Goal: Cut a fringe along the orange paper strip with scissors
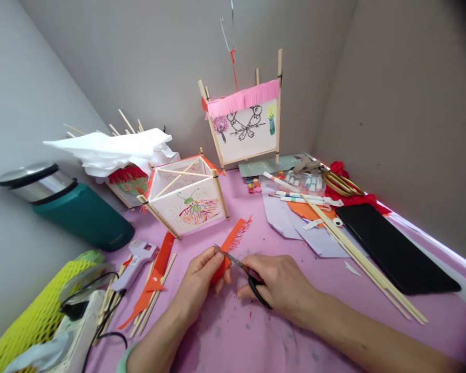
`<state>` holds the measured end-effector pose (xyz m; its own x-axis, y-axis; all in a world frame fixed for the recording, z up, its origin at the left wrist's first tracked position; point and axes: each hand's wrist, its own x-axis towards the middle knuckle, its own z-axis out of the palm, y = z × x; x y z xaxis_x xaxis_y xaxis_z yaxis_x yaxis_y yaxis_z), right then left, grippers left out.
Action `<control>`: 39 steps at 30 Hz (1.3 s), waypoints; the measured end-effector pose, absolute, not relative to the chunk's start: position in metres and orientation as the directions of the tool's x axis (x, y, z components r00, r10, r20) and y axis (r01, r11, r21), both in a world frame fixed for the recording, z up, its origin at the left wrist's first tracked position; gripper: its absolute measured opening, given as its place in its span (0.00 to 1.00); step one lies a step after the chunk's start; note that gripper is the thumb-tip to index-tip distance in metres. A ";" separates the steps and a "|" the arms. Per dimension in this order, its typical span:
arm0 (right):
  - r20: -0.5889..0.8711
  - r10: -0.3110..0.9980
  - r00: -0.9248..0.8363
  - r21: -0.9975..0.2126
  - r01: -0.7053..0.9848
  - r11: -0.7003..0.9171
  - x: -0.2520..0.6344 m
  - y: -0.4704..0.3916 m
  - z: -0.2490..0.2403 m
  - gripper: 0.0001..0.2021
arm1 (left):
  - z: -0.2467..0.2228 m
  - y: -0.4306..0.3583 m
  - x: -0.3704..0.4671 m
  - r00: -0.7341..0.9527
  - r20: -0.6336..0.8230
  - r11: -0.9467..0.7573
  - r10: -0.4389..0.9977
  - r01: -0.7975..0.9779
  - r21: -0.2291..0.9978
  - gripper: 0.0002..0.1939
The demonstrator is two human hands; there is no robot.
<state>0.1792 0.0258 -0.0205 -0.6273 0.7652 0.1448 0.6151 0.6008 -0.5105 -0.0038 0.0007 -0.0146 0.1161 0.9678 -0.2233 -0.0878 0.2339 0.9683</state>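
Note:
My left hand (pixel 204 274) is closed on an orange paper strip (pixel 233 236), pinching it between thumb and fingers. The strip's far end has a cut fringe along its right edge. Black-handled scissors (pixel 257 291) are in my right hand (pixel 281 282), with the fingers in the handles. The blades cross the strip beside my left thumb. Beyond my hands stands a paper lantern (pixel 190 199) with wooden sticks and a colourful winged insect drawn on its front. A second lantern (pixel 246 127), pink-fringed and drawn with birds, hangs from a red string behind it.
On the left are a teal bottle (pixel 85 215), white paper (pixel 128 147), a glue gun (pixel 134 264), orange scraps (pixel 153 285), sticks and a power strip with a cable. To the right lie sticks (pixel 357 251), a black phone (pixel 396 248), markers (pixel 303 198), lilac paper (pixel 322 241) and gold-handled scissors (pixel 341 183).

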 end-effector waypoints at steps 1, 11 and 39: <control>0.145 0.766 -0.627 -0.508 0.617 0.601 0.179 0.026 -0.020 0.15 | -0.014 0.001 -0.004 0.115 -0.223 0.233 0.968 -0.087 0.969 0.14; 0.160 0.762 -0.627 -0.525 0.600 0.603 0.180 0.027 -0.022 0.14 | -0.011 0.002 -0.002 0.112 -0.250 0.259 0.962 -0.076 0.963 0.13; 0.177 0.774 -0.608 -0.538 0.598 0.594 0.182 0.026 -0.019 0.17 | -0.013 0.001 -0.001 0.132 -0.219 0.225 0.967 -0.035 0.974 0.11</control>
